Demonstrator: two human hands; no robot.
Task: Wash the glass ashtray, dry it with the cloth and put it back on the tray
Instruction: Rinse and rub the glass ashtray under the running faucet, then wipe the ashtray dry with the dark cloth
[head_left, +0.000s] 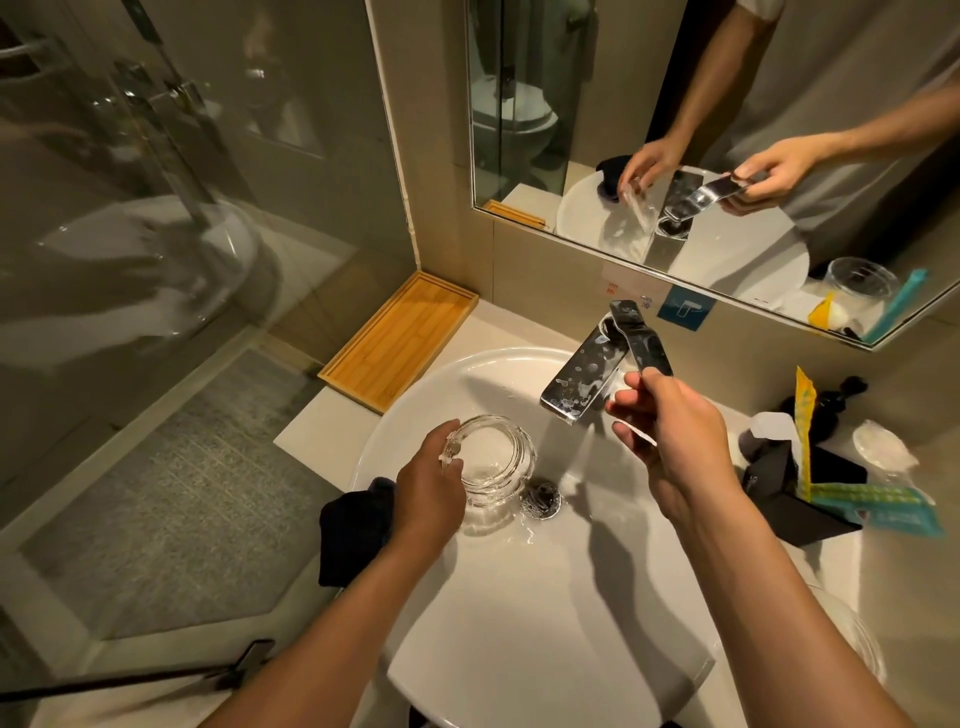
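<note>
Bathroom sink (519, 597), washing step: left grip (426, 488) clasps the glass ashtray (493, 457) beside the stream; right grip (670, 421) pinches the tap lever (641, 343); next, probably, the ashtray goes under the water.

The tray (400, 343) lies left of the sink (545, 597), the cloth (353, 535) on the sink's left rim.
</note>
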